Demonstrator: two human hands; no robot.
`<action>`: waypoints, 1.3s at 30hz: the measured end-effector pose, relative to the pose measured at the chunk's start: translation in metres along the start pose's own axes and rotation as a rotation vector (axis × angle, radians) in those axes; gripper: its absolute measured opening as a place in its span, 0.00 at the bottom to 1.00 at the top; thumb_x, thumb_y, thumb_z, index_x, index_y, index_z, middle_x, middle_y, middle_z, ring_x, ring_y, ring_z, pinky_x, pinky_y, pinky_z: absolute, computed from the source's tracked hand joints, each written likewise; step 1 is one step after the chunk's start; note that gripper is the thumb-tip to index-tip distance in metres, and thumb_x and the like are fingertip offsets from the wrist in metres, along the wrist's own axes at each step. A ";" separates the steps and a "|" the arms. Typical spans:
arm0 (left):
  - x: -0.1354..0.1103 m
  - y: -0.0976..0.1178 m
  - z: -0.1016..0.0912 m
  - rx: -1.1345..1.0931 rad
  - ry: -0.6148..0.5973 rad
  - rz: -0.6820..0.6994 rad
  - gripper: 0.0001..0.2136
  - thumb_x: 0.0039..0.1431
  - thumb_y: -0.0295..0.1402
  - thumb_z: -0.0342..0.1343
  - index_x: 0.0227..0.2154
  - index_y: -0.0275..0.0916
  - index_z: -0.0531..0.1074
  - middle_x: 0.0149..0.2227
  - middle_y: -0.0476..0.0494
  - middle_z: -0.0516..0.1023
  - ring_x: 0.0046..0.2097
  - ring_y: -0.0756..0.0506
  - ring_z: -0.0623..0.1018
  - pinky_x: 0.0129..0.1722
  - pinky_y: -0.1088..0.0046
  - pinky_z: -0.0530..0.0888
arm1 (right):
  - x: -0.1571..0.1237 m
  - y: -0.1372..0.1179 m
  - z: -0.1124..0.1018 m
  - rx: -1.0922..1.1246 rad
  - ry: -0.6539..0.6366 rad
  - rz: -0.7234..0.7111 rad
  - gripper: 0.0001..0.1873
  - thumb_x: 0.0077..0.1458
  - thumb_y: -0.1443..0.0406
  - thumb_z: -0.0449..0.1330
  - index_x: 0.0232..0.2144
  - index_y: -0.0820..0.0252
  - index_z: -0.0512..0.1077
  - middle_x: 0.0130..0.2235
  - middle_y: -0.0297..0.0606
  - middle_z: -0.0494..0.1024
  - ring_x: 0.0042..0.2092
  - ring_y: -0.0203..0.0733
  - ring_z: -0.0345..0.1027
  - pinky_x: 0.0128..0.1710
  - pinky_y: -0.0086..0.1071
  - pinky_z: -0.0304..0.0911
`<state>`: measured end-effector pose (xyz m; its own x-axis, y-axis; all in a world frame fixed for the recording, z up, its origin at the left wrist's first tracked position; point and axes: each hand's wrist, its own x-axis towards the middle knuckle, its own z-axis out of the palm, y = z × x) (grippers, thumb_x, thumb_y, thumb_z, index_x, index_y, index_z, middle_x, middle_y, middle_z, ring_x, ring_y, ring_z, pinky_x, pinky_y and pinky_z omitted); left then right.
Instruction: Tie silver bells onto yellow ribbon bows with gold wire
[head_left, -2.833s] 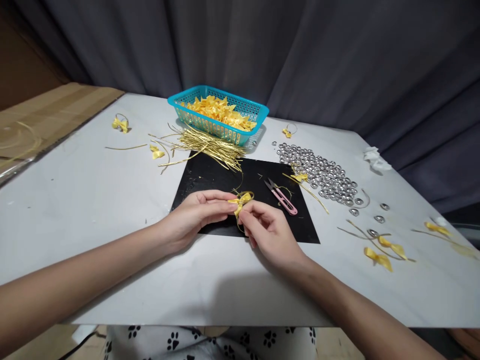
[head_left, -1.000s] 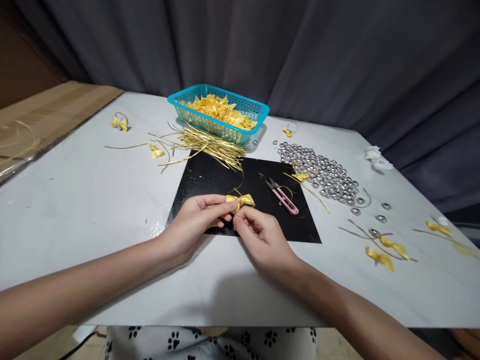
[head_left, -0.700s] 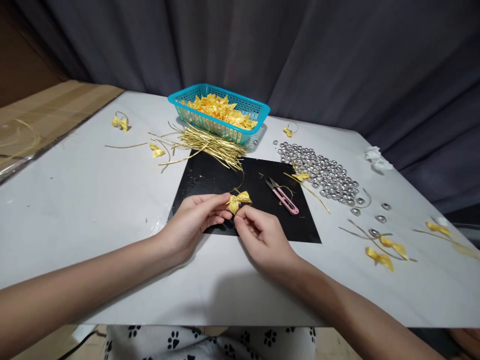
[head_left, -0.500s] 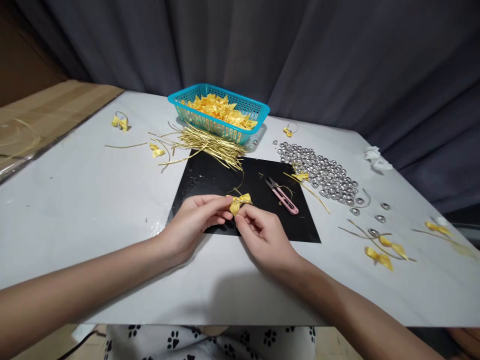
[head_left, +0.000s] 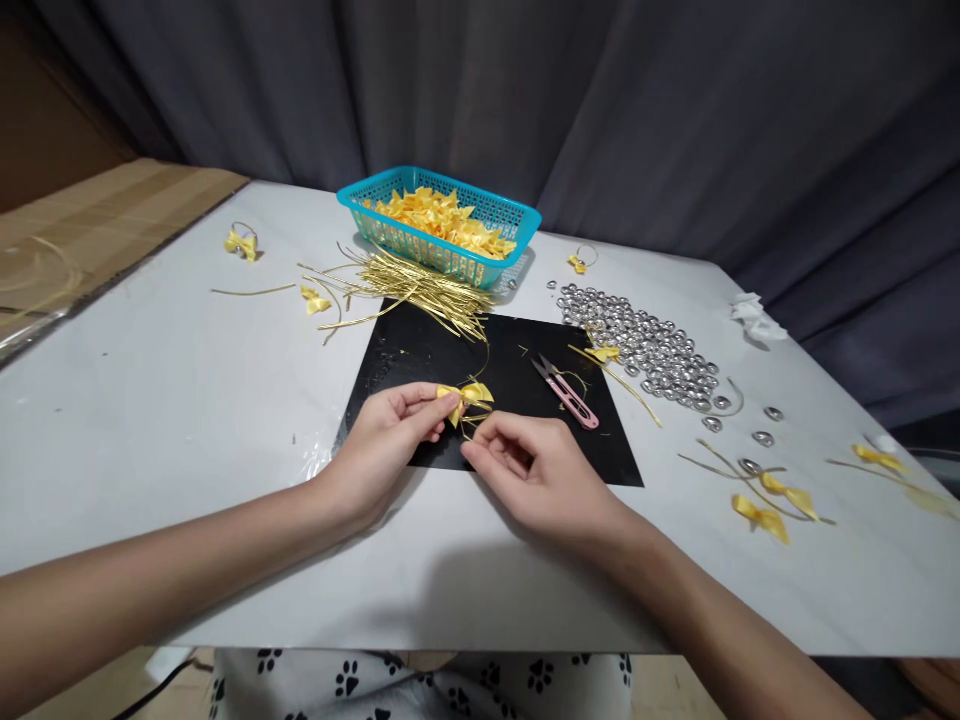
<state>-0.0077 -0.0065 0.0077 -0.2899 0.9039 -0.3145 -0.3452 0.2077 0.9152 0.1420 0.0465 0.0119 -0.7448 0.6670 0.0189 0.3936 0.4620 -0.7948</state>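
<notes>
Over the black mat [head_left: 600, 450], my left hand [head_left: 386, 440] pinches a yellow ribbon bow [head_left: 475, 394] between thumb and fingers. Thin gold cord [head_left: 474, 418] sticks out from the bow on its right side. The thumb and forefinger of my right hand [head_left: 529, 462] are pressed together on an end of this cord, just below and right of the bow. Pink-handled thread snips [head_left: 568, 396] lie on the mat to the right, blades pointing away from me. Behind the hands lies a bundle of cut gold cords [head_left: 424, 288].
A blue basket [head_left: 439, 244] of yellow bows stands at the back. Many silver heart-shaped beads [head_left: 645, 345] are spread at the right. Loose bows [head_left: 761, 518] and cords lie front right; a bow with a cord loop [head_left: 240, 243] sits back left. A dark curtain [head_left: 465, 90] hangs behind the table.
The bow in my left hand has shifted slightly left and up. My right fingers have come away from the bow and now hold the cord end, a little apart from it.
</notes>
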 end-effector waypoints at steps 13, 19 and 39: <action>0.002 0.004 0.002 0.164 -0.033 0.042 0.05 0.48 0.32 0.62 0.25 0.35 0.75 0.24 0.51 0.74 0.24 0.53 0.65 0.26 0.76 0.61 | -0.001 0.001 -0.031 -0.516 0.009 -0.589 0.12 0.61 0.71 0.50 0.30 0.64 0.72 0.28 0.41 0.75 0.32 0.38 0.64 0.34 0.33 0.59; 0.004 0.003 -0.001 0.151 -0.022 0.043 0.05 0.49 0.32 0.62 0.25 0.35 0.75 0.22 0.52 0.71 0.24 0.53 0.63 0.25 0.76 0.58 | -0.003 -0.002 -0.036 -0.351 0.011 -0.432 0.07 0.55 0.71 0.56 0.29 0.61 0.74 0.28 0.38 0.77 0.34 0.39 0.66 0.33 0.32 0.61; 0.008 0.004 -0.002 0.133 0.059 0.073 0.07 0.47 0.34 0.63 0.24 0.36 0.74 0.23 0.51 0.72 0.24 0.53 0.63 0.24 0.76 0.59 | 0.001 -0.002 -0.030 0.376 -0.193 0.175 0.09 0.54 0.61 0.59 0.28 0.62 0.67 0.20 0.26 0.61 0.17 0.25 0.46 0.15 0.23 0.44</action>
<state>-0.0133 0.0009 0.0079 -0.3636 0.8955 -0.2565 -0.2009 0.1935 0.9603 0.1564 0.0641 0.0312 -0.7853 0.5787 -0.2202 0.3261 0.0842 -0.9416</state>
